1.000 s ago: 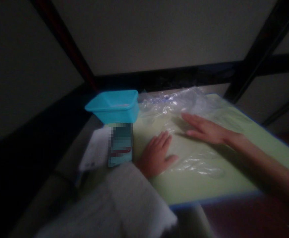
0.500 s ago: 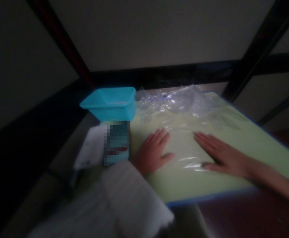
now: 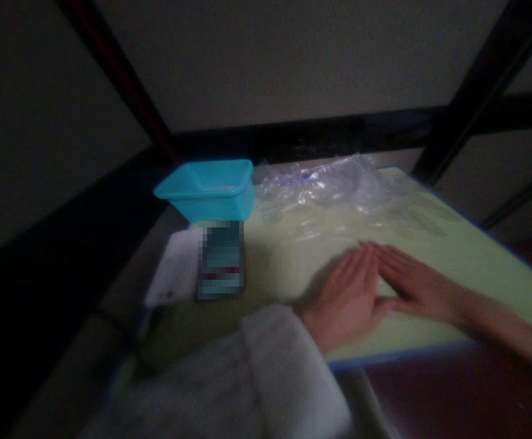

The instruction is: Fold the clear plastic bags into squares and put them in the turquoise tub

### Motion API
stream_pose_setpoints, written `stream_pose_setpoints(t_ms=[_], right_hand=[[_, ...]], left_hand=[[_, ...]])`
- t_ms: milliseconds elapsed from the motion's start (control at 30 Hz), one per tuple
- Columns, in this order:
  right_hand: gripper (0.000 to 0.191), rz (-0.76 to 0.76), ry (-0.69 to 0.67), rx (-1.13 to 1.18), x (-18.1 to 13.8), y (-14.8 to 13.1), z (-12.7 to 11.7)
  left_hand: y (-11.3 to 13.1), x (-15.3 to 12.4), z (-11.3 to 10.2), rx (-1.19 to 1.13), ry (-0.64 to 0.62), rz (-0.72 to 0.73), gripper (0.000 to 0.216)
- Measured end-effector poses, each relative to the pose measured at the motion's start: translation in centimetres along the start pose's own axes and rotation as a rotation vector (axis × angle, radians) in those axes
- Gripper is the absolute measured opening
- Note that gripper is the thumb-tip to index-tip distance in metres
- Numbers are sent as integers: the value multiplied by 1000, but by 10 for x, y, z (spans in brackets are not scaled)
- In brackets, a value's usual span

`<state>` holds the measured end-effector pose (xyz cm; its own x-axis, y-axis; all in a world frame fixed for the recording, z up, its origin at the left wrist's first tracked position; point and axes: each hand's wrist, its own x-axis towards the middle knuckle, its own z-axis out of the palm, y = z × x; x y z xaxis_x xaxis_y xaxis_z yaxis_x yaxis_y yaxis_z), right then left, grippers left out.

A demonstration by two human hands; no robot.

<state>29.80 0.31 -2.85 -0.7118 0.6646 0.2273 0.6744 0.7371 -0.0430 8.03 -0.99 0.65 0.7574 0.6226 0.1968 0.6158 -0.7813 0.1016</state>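
Observation:
My left hand (image 3: 345, 299) lies palm down with its fingers stretched out, at the near middle of the pale yellow-green table (image 3: 480, 274). Its fingertips and thumb meet my right hand (image 3: 423, 289), which is also flat with fingers extended. Beneath and ahead of the hands spreads a clear plastic sheet (image 3: 302, 225), smooth near the fingers and crumpled toward the back. What lies directly under both palms is hidden. Neither hand grips anything.
A turquoise plastic basin (image 3: 213, 204) stands at the back left. In front of it are a pixelated dark teal rectangular object (image 3: 221, 262) and a white flat piece (image 3: 174, 268). Dark-framed wall panels rise behind the table, whose edge is blue.
My left hand has slid to the right across the plastic sheet until it meets my right hand. The right hand has stayed in about the same place.

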Motion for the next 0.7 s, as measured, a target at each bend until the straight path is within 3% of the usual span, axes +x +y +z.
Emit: stream_pose_setpoints(t_ms=[200,700], right_hand=[[92,-8,10,-8,0,1,1],[91,18,-10,2,2,-1,-2]], left_hand=[[-5,4,16,18,8,-7,78],[-35,-19,9,-5,-47,-64,72]])
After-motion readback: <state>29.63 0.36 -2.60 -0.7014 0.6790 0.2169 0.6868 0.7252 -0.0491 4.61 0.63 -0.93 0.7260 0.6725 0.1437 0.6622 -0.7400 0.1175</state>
